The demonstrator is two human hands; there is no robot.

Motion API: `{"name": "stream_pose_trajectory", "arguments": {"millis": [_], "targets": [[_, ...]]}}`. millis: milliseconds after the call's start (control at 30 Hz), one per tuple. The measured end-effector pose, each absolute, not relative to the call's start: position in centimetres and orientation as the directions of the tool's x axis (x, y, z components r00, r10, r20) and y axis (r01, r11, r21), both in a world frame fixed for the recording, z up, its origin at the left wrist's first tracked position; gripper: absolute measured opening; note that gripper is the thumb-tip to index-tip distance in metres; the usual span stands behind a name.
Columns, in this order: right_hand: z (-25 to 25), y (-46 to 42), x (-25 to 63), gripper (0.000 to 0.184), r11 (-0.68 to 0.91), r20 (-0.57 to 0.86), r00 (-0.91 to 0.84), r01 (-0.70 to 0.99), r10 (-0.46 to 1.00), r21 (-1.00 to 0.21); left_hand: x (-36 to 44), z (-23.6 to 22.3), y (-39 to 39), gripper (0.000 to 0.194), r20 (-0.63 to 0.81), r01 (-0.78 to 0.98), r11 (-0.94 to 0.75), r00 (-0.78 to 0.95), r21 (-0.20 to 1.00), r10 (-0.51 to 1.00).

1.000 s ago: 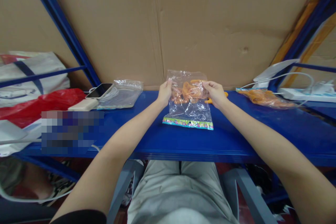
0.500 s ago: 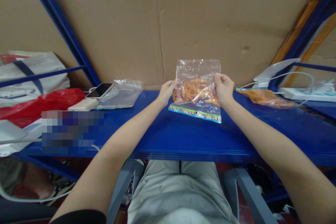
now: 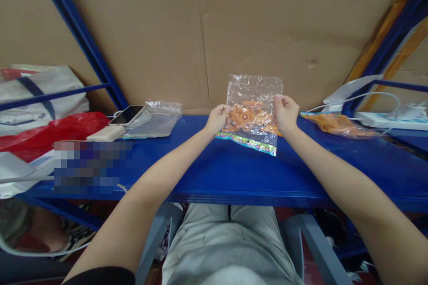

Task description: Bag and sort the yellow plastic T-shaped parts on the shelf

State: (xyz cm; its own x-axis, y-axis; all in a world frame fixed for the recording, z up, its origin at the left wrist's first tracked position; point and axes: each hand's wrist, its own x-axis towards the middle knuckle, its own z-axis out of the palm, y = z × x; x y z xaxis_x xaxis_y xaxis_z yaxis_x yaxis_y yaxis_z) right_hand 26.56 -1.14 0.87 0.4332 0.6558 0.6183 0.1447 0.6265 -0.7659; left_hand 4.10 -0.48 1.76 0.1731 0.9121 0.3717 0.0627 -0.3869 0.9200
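Note:
A clear plastic bag (image 3: 254, 93) with a colourful printed strip along its lower edge is held up over the blue shelf (image 3: 234, 173). Several orange rings (image 3: 249, 118) lie bunched inside it. My left hand (image 3: 218, 119) pinches the bag's left edge, fingers closed. My right hand (image 3: 285, 112) grips the right edge, fingers closed too. The bag's lower edge hangs just above the shelf surface, tilted down to the right.
To the left lie a phone (image 3: 126, 115), a white power bank (image 3: 106, 133) and an empty clear bag (image 3: 154, 120). A red bag (image 3: 50, 131) sits further left. Right of my hands is another bag of orange parts (image 3: 337, 124) and a white power strip (image 3: 388, 120). Cardboard backs the shelf.
Both hands lifted the bag off the shelf and shifted it right. The orange rings slid down inside it. Over the last half second the left hand moved slightly right.

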Motion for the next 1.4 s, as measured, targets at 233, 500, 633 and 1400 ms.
{"name": "stream_pose_trajectory", "arguments": {"millis": [233, 500, 633, 1400], "targets": [[0.7, -0.7, 27.6, 0.047, 0.623, 0.611, 0.469, 0.152, 0.638, -0.768, 4.3, 1.4, -0.8, 0.037, 0.411, -0.054, -0.408, 0.173, 0.912, 0.895], [0.9, -1.0, 27.5, 0.041, 0.569, 0.541, 0.488, 0.105, 0.685, -0.815, 4.1, 0.4, 0.0, 0.063, 0.485, -0.068, -0.485, 0.25, 0.872, 0.838], [0.9, -1.0, 27.5, 0.042, 0.561, 0.523, 0.48, 0.076, 0.704, -0.824, 4.2, 0.4, 0.0, 0.044, 0.458, -0.052, -0.461, 0.257, 0.886, 0.851], [1.8, -0.8, 28.1, 0.03, 0.452, 0.364, 0.516, -0.052, 0.775, -0.89, 4.6, 0.6, -0.4, 0.038, 0.461, -0.051, -0.46, 0.189, 0.887, 0.867]]}}
